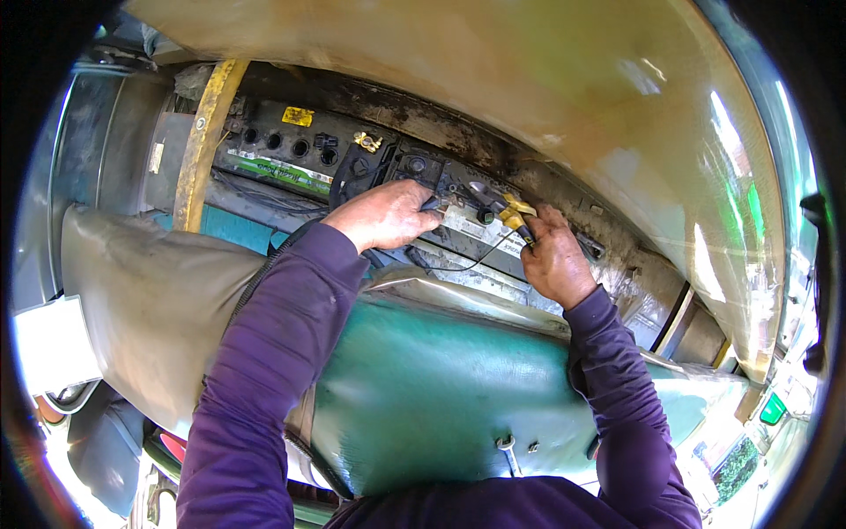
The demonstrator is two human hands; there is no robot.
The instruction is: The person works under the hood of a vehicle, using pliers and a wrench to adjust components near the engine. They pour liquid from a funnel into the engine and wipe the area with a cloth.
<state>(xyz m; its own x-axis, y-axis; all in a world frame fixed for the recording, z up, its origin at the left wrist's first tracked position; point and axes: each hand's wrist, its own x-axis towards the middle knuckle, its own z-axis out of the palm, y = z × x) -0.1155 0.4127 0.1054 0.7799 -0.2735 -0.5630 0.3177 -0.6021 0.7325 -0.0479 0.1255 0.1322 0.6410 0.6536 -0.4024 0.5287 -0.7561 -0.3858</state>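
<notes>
My right hand [557, 256] grips a pair of pliers [511, 214] with yellow and black handles, their metal jaws pointing left over a dark, dirty battery [493, 231]. Just left of them, my left hand [385, 216] is closed at the battery's top, thumb and fingers pinched around something dark whose kind I cannot make out. A thin black wire [476, 263] curves below the pliers. Farther left stands another battery [278, 167] with several round open cell holes and a green and white label. A brass terminal clamp [367, 142] lies on its right end.
A yellow metal bar [207, 145] crosses the compartment's left side. Above hangs a large tan panel [546, 62]. A green padded seat [432, 379] lies below my arms, with a wrench [508, 456] on it. Black cables [264, 196] run along the left battery's front.
</notes>
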